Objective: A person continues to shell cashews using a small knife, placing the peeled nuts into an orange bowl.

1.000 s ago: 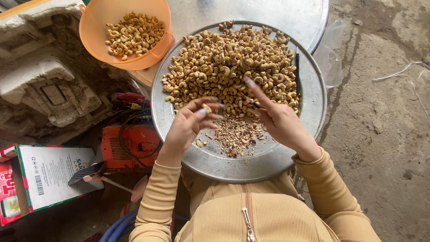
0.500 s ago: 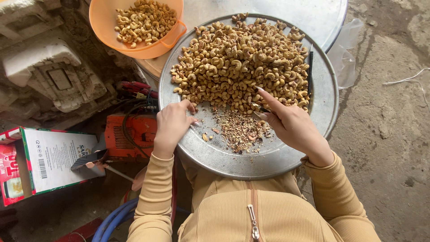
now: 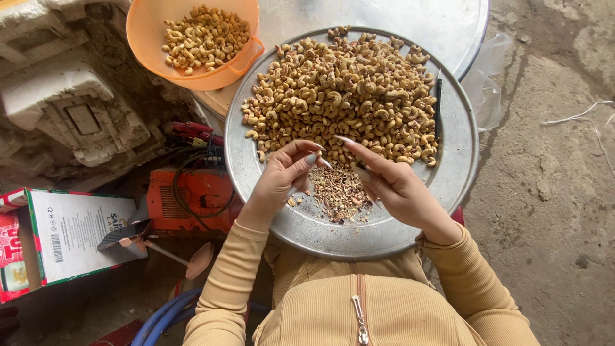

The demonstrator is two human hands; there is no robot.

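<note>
A wide round metal tray (image 3: 458,166) rests on my lap and holds a big heap of cashew nuts (image 3: 346,90). At the heap's near edge my left hand (image 3: 278,182) has its fingertips pinched on a small cashew nut. My right hand (image 3: 400,189) is close beside it, forefinger stretched toward the left hand, other fingers curled on a thin small blade whose pale tip pokes out between the hands. Just below both hands lies a little pile of brown skins (image 3: 336,192). An orange plastic bowl (image 3: 144,38) of paler cashews stands at the far left.
A dark stick (image 3: 437,106) lies on the tray's right side. A second metal tray (image 3: 397,16) shows behind. White foam packing (image 3: 70,109), an orange machine with cables (image 3: 182,198), a printed cardboard box (image 3: 70,234) and a blue hose (image 3: 163,314) crowd the left. Concrete floor lies at right.
My left hand reached into the heap's edge and has drawn back with its fingertips pinched. The right hand stayed close by. The view shifted, so the tray sits lower and further right.
</note>
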